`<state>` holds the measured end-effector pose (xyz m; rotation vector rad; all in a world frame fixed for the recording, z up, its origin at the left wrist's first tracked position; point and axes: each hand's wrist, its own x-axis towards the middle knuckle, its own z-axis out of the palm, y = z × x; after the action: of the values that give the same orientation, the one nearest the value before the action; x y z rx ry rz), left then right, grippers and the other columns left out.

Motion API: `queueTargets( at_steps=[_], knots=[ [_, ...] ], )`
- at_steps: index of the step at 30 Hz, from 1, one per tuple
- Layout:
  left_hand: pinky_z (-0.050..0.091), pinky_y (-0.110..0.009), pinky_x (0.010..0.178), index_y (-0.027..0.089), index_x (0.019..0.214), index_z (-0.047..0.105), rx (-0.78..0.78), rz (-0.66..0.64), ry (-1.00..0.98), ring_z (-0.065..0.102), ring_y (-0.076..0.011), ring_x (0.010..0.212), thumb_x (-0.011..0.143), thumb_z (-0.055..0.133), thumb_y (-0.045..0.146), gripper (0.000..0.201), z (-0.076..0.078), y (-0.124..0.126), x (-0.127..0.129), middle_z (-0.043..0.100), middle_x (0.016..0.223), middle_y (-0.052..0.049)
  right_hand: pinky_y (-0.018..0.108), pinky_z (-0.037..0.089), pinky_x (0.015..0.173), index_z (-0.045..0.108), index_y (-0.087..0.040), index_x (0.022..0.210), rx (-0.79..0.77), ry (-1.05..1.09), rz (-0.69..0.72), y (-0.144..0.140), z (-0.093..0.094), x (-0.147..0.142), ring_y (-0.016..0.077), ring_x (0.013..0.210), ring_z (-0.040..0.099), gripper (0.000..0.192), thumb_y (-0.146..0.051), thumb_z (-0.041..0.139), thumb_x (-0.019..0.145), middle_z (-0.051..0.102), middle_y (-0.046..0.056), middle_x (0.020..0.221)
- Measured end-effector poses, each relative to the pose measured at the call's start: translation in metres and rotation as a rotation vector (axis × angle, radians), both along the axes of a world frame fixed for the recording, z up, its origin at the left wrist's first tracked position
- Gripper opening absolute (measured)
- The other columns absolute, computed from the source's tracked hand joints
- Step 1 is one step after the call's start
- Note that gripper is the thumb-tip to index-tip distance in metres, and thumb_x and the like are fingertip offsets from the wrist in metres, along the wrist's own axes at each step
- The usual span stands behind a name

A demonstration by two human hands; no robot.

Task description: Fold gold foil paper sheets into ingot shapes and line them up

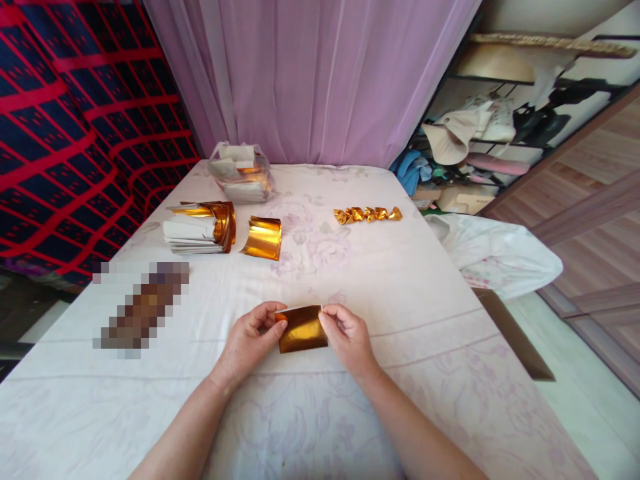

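Note:
Between my two hands is a small rectangular sheet of shiny gold foil paper [303, 331], its gold face toward me. My left hand [255, 337] pinches its upper left corner between thumb and fingers. At the upper right corner, my right hand [350, 337] pinches it the same way. Beyond the hands, a few curved gold sheets [263, 238] lie beside a thick stack of gold and white sheets [197, 230]. Farther right, a row of twisted gold foil pieces [367, 214] rests on the cloth.
A clear plastic bag [243, 175] with more sheets sits at the table's far left. A blurred-out patch [145, 307] covers something on the left. The table has a floral tablecloth [400, 287]. A white bag [505, 257] and shelves [493, 143] stand past its right edge.

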<state>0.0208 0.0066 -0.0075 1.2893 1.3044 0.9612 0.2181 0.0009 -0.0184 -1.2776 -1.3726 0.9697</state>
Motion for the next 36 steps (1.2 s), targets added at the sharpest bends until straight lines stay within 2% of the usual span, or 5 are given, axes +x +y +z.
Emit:
queueTargets(
  at_steps=[8,17,26,31,36],
  knots=[
    [0.046,-0.022,0.058,0.019,0.091,0.065,0.001,0.055,-0.018,0.059,-0.0126,0.064,0.076,0.067,0.043,0.029,-0.003,0.003,0.0,0.064,0.07,0.002,0.02,0.036,0.047,0.061,-0.018,0.072,-0.009,-0.003,0.01,-0.001,0.002,0.0,0.0092,0.05,0.045,0.023,-0.037,0.055,0.084,0.05,-0.004,0.057],
    [0.046,-0.022,0.058,0.019,0.092,0.067,0.041,0.075,0.014,0.058,-0.011,0.06,0.074,0.066,0.038,0.026,-0.003,0.001,0.002,0.063,0.067,0.003,0.02,0.037,0.047,0.063,-0.018,0.075,-0.043,-0.003,0.009,-0.002,0.002,0.002,0.01,0.05,0.048,0.025,-0.04,0.057,0.084,0.053,-0.003,0.058],
    [0.049,-0.021,0.058,0.019,0.098,0.065,0.046,0.062,0.013,0.062,-0.0112,0.061,0.075,0.066,0.037,0.029,-0.005,0.0,0.003,0.066,0.069,0.003,0.02,0.037,0.047,0.061,-0.018,0.072,0.009,-0.08,-0.005,-0.001,0.0,0.003,0.0096,0.049,0.048,0.025,-0.037,0.054,0.085,0.051,-0.004,0.055],
    [0.051,-0.023,0.059,0.02,0.101,0.066,0.094,0.035,0.119,0.064,-0.0131,0.064,0.079,0.062,0.036,0.028,-0.009,-0.001,0.002,0.069,0.072,0.002,0.019,0.038,0.047,0.061,-0.018,0.074,0.045,-0.18,-0.009,-0.001,-0.001,0.004,0.0098,0.048,0.051,0.024,-0.035,0.051,0.088,0.054,-0.004,0.055],
    [0.054,-0.029,0.074,0.023,0.093,0.071,0.332,0.059,0.415,0.067,-0.017,0.078,0.083,0.059,0.03,0.017,-0.014,0.004,-0.002,0.073,0.084,-0.001,0.022,0.039,0.055,0.062,-0.019,0.075,0.172,-0.44,-0.053,0.001,-0.003,0.007,0.0114,0.054,0.056,0.024,-0.03,0.05,0.091,0.06,-0.002,0.06]
  ],
)
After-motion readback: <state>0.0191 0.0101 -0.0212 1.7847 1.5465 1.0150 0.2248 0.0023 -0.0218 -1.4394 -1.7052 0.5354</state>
